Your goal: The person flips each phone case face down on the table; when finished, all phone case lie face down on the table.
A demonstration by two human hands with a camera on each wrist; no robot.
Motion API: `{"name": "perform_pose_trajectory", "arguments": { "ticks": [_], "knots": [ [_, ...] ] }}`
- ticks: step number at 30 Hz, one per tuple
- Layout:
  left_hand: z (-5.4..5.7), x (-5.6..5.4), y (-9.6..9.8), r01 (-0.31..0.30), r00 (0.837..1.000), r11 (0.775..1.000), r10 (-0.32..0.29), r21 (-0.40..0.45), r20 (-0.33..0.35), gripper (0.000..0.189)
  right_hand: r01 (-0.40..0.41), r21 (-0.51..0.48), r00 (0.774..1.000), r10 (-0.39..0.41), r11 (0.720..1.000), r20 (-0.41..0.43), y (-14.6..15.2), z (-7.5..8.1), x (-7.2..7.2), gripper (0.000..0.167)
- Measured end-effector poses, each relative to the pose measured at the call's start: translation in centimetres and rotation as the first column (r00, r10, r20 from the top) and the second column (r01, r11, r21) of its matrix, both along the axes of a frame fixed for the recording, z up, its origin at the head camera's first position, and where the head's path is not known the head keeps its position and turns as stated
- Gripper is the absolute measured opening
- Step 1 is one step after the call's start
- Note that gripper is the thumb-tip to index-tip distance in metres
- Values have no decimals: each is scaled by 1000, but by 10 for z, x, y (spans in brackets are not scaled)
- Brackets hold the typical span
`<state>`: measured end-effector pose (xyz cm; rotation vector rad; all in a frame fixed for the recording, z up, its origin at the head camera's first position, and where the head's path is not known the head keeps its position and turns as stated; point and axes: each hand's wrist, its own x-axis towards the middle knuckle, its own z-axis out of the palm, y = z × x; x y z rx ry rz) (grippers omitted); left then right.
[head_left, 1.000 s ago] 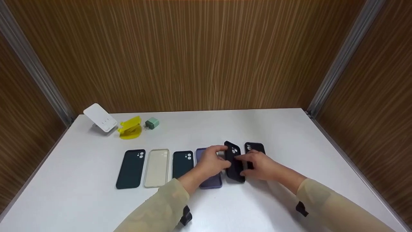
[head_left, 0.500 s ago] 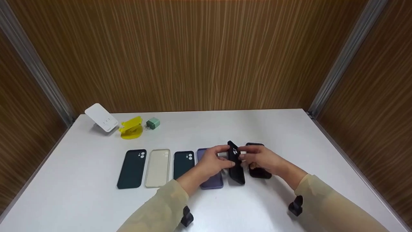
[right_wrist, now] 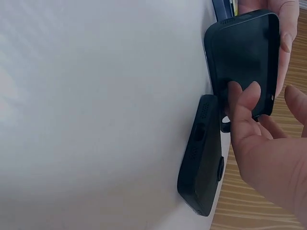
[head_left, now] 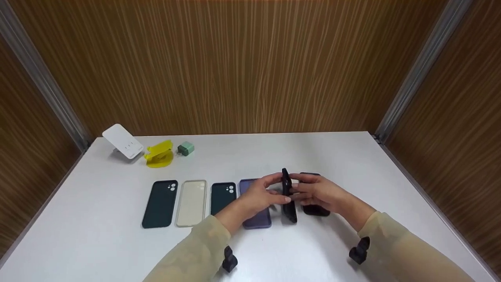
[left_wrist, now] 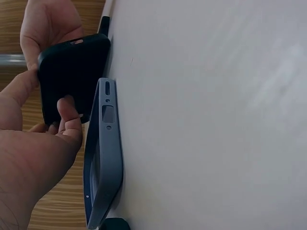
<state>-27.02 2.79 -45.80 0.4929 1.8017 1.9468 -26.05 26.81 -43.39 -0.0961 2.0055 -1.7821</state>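
A black phone case (head_left: 290, 209) stands on its long side, edge-on to the head view, between the two hands. My left hand (head_left: 256, 197) pinches it, thumb on one face and fingers near its upper end. My right hand (head_left: 327, 194) reaches from the other side with fairly straight fingers, its fingertips at the case. The right wrist view looks into the hollow, glossy inside of the case (right_wrist: 242, 52), with the right thumb against it. Its back (left_wrist: 74, 67) faces the left wrist view. A purple case (head_left: 258, 221) lies under my left hand, another dark case (head_left: 317, 210) under my right.
Left of the purple case lie a dark green case (head_left: 223, 196), a cream case (head_left: 191, 203) and another dark green one (head_left: 160, 203) in a row. Farther back stand a white phone stand (head_left: 122, 141), a yellow stand (head_left: 159, 154) and a green plug charger (head_left: 186, 148). Wood-grain panels enclose the white table (head_left: 274, 254).
The black case has turned from showing its broad face to nearly edge-on and shifted slightly right. The right hand's fingers have gathered along its right side; the left hand has moved slightly right.
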Motion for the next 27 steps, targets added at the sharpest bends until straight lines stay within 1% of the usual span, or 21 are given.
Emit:
{"name": "perform_pose_trajectory", "arguments": {
  "ticks": [5, 12, 18, 24, 27],
  "knots": [
    [4, -1, 0, 64, 998, 998, -64, -20, 14, 81, 9, 8, 1000, -9, 1000, 1, 1, 0, -1, 61],
    [4, -2, 1, 110, 994, 993, -110, -38, 4, 80, -3, -13, 1000, 3, 1000, 7, 3, 0, -1, 64],
    [4, -2, 2, 124, 992, 990, -124, -64, -8, 81, 13, -13, 1000, -12, 1000, 24, 3, 0, -2, 63],
    [2, -4, 4, 134, 990, 987, -137, -83, -28, 79, 28, 24, 1000, -28, 999, 1, 3, -1, -2, 60],
    [1, -4, 6, 123, 991, 989, -126, -86, -38, 76, 40, 40, 999, -40, 998, -4, 3, -1, -1, 59]
  ]
}}
